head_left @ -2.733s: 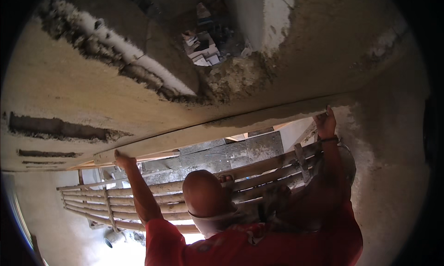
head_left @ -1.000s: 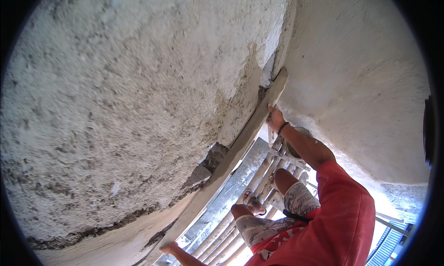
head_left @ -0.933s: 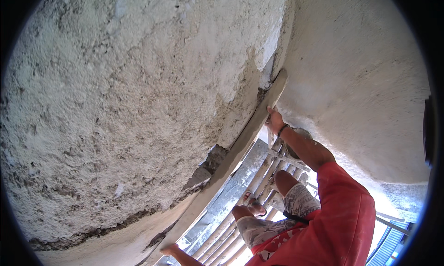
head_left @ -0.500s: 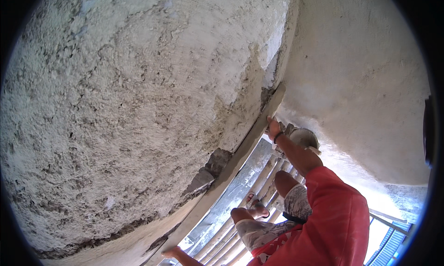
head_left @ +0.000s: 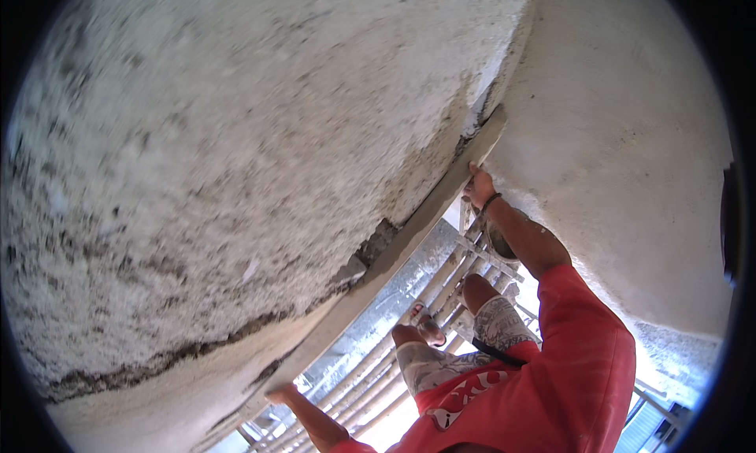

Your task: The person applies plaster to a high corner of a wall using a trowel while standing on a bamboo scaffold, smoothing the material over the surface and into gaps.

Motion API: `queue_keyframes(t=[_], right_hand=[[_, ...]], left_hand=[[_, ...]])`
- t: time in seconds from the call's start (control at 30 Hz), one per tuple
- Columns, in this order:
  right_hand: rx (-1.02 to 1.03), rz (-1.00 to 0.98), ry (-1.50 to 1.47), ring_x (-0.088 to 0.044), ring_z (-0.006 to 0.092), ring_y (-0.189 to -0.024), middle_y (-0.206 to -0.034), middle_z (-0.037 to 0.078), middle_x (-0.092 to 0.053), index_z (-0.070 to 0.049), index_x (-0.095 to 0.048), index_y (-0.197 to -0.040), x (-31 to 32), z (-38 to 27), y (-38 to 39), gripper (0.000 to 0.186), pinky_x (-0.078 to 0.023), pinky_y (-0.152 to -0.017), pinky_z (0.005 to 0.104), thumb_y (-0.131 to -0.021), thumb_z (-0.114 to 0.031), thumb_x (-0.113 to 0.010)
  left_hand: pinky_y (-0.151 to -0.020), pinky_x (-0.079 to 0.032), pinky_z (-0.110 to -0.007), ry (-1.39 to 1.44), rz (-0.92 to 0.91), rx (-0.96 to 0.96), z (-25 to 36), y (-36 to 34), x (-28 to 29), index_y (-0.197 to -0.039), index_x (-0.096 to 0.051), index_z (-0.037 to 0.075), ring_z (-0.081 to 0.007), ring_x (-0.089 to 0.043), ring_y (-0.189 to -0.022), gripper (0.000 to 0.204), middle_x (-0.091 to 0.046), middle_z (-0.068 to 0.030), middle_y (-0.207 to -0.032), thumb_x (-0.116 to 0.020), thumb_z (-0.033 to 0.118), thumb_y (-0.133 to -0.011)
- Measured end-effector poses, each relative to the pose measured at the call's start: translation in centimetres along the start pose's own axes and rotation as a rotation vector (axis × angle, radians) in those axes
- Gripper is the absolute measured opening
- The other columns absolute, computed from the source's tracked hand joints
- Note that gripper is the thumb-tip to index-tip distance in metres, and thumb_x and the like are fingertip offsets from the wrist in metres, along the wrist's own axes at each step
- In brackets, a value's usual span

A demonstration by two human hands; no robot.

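A long, straight greyish board (head_left: 394, 264) runs diagonally along the edge where the rough plaster surface (head_left: 236, 161) meets the opening. My right hand (head_left: 478, 187) grips the board near its upper end, fingers closed over the edge, a dark band around the wrist. Lower down, my left hand (head_left: 281, 393) is closed on the same board's edge near its other end. Part of each hand's fingers is hidden. Broken plaster with a dark gap (head_left: 370, 252) shows beside the board's middle.
A smooth plastered wall (head_left: 614, 154) rises at the right. Beneath my legs are round wooden poles (head_left: 386, 382) forming a platform, with bright gaps between them. A round container (head_left: 501, 243) stands partly hidden behind my right forearm. Blue corrugated sheeting (head_left: 646, 425) appears lower right.
The view has shifted and blurs on the left. The board's upper end and my right hand appear higher and further right. More of my left forearm shows; both hands stay on the board.
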State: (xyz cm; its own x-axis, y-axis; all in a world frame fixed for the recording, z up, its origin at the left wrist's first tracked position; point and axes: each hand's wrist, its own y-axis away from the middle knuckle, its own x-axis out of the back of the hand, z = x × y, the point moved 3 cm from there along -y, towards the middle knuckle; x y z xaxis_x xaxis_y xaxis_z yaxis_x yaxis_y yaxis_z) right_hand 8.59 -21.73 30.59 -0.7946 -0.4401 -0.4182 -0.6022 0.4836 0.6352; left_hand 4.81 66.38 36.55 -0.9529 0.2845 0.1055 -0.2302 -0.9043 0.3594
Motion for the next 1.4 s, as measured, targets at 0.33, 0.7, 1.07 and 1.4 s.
queue_keyframes(t=[0.33, 0.7, 1.07, 1.4], right_hand=[[0.012, -0.001, -0.176, -0.052, 0.0299, -0.112, -0.124, 0.012, -0.054, -0.01, -0.048, -0.123, -1.9, -3.3, 4.2, 0.039, -0.037, -0.098, 0.0488, -0.093, -0.035, -0.052], [0.044, -0.015, -0.249, -0.05, 0.0293, -0.115, -0.124, 0.012, -0.053, -0.009, -0.048, -0.123, -2.9, -5.5, 6.7, 0.036, -0.037, -0.1, 0.0488, -0.093, -0.027, -0.053], [0.069, -0.061, -0.252, -0.051, 0.0297, -0.113, -0.123, 0.013, -0.054, -0.007, -0.048, -0.123, -4.6, -8.1, 9.1, 0.035, -0.039, -0.098, 0.0495, -0.093, -0.026, -0.053], [0.06, -0.038, -0.201, -0.051, 0.029, -0.115, -0.123, 0.012, -0.055, -0.008, -0.047, -0.124, -5.4, -9.2, 10.4, 0.036, -0.037, -0.1, 0.0503, -0.094, -0.027, -0.051]], left_hand=[[-0.089, -0.049, -0.051, -0.021, -0.083, -0.075, 4.0, 4.5, -0.8, -0.12, -0.056, 0.001, -0.0326, -0.058, -0.105, 0.055, -0.057, -0.0147, -0.121, -0.039, 0.041, -0.086], [-0.097, -0.044, -0.049, 0.255, -0.12, 0.097, 6.4, 7.8, -1.7, -0.127, -0.05, 0.004, -0.0302, -0.053, -0.113, 0.058, -0.052, -0.0127, -0.129, -0.037, 0.045, -0.087], [-0.09, -0.049, -0.048, 0.275, -0.09, 0.108, 9.3, 9.4, -1.6, -0.124, -0.052, 0.0, -0.0316, -0.058, -0.105, 0.059, -0.055, -0.0147, -0.124, -0.041, 0.044, -0.086], [-0.09, -0.047, -0.047, 0.187, 0.026, 0.034, 12.7, 13.0, -1.0, -0.117, -0.054, -0.003, -0.0307, -0.056, -0.103, 0.056, -0.056, -0.0158, -0.122, -0.044, 0.042, -0.086]])
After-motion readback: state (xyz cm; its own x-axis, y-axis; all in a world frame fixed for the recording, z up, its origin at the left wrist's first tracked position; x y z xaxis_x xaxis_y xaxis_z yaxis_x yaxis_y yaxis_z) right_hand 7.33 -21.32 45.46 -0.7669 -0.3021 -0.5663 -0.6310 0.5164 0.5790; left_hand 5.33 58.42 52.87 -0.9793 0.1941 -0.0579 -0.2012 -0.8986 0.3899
